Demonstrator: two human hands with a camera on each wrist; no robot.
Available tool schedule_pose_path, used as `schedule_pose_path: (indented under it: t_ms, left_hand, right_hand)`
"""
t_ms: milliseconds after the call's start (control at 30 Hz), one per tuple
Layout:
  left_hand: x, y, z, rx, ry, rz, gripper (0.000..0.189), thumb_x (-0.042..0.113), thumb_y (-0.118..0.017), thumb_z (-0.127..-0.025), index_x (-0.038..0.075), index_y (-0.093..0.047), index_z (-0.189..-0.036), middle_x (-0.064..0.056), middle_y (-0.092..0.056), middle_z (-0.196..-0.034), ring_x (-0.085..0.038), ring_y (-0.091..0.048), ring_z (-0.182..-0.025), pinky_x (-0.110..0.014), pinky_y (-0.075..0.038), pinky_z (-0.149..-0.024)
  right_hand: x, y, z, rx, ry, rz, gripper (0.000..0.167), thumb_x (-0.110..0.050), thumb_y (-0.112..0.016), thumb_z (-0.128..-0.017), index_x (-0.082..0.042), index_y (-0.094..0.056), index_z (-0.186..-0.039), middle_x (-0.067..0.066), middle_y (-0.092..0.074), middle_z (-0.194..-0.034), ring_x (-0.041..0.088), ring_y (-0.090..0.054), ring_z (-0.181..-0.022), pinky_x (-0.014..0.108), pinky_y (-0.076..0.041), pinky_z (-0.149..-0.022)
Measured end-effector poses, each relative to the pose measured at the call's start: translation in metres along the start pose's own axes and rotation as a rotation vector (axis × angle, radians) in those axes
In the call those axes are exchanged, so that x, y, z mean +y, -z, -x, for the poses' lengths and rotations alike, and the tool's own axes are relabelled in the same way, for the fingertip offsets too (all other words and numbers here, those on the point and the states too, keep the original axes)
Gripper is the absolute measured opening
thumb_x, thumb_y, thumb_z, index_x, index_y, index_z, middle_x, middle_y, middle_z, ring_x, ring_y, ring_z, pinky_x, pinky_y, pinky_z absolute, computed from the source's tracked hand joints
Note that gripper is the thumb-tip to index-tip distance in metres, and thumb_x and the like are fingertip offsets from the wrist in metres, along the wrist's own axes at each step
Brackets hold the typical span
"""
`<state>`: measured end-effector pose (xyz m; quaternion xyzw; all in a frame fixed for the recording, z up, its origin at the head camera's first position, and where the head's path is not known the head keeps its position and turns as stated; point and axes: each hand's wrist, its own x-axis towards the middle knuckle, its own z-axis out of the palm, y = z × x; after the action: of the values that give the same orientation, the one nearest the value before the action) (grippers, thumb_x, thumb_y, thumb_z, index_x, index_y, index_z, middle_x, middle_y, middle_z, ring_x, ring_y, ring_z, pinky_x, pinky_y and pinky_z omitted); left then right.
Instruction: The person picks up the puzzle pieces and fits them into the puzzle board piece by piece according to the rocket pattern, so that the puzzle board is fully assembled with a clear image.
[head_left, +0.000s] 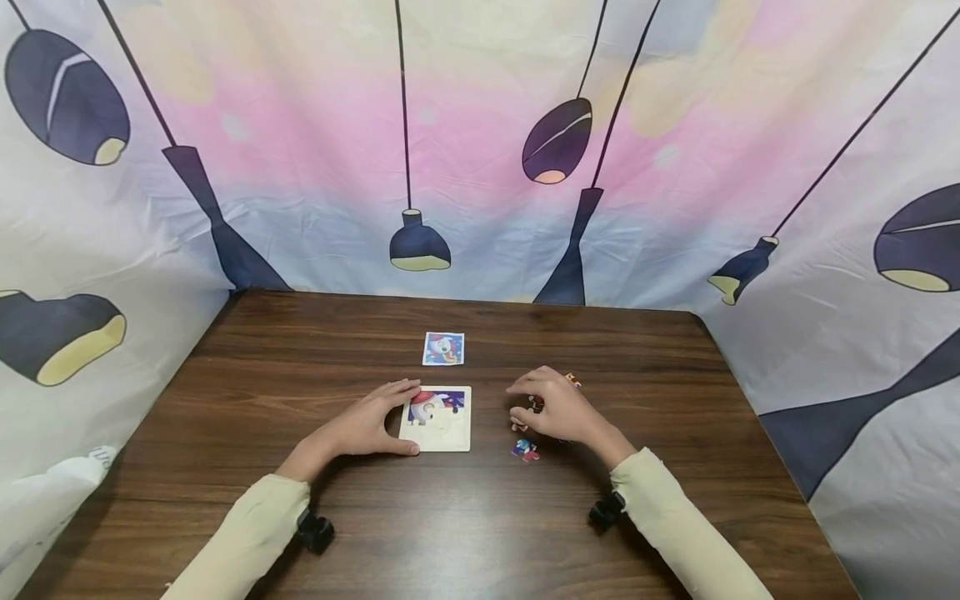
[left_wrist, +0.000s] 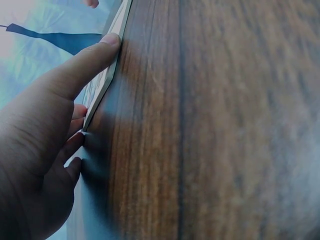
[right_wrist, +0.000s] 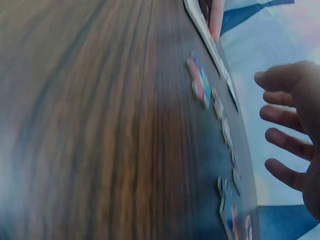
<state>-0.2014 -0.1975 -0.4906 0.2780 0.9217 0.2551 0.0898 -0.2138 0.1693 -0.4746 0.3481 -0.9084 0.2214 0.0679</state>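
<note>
A square cream puzzle board (head_left: 435, 440) lies on the table, with a partly filled picture in its upper part. My left hand (head_left: 363, 422) grips the board by its left side, thumb at the near edge and fingers at the far left corner. In the left wrist view the thumb (left_wrist: 100, 55) presses on the board's rim. Over several loose puzzle pieces (head_left: 526, 451) right of the board hovers my right hand (head_left: 562, 410). Its fingers are spread and bent a little, with nothing between them in the right wrist view. It partly hides the pieces from the head view.
Behind the board lies a small picture card (head_left: 443, 348) with a colourful print. The dark wooden table (head_left: 465, 533) ends at a patterned cloth (head_left: 480, 150) hanging at the back and sides. A white plastic-like bundle (head_left: 60, 492) is at the far left.
</note>
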Motion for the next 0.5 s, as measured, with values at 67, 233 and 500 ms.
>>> schedule_pose_path:
  t_ms: [67,233,500]
  left_hand:
    - [0.000,0.000,0.000,0.001,0.001,-0.002,0.105,0.065,-0.079,-0.078,0.008,-0.041,-0.157,-0.013,-0.034,-0.164,-0.041,-0.029,-0.151,-0.067,-0.029,-0.115]
    - [0.001,0.000,0.000,0.000,0.001,0.004,0.104,0.065,-0.080,-0.078,0.008,-0.041,-0.157,-0.014,-0.035,-0.164,-0.042,-0.029,-0.150,-0.067,-0.029,-0.115]
    - [0.000,0.000,0.001,0.003,-0.003,0.009,0.105,0.065,-0.080,-0.078,0.008,-0.041,-0.157,-0.014,-0.035,-0.164,-0.042,-0.030,-0.150,-0.066,-0.030,-0.115]
  right_hand:
    - [0.004,0.001,0.002,-0.009,0.007,0.001,0.030,-0.029,-0.074,-0.092,-0.014,-0.078,-0.118,0.000,-0.072,-0.118,0.020,-0.062,-0.113,0.044,-0.054,-0.095]
    - [0.011,0.001,0.007,-0.041,0.031,0.005,0.028,-0.024,-0.074,-0.090,-0.014,-0.079,-0.116,0.000,-0.072,-0.118,0.020,-0.062,-0.115,0.045,-0.052,-0.099]
    - [0.017,0.000,0.013,-0.090,0.056,0.013,0.031,-0.018,-0.073,-0.085,-0.014,-0.079,-0.115,0.001,-0.071,-0.123,0.025,-0.058,-0.123,0.050,-0.047,-0.105]
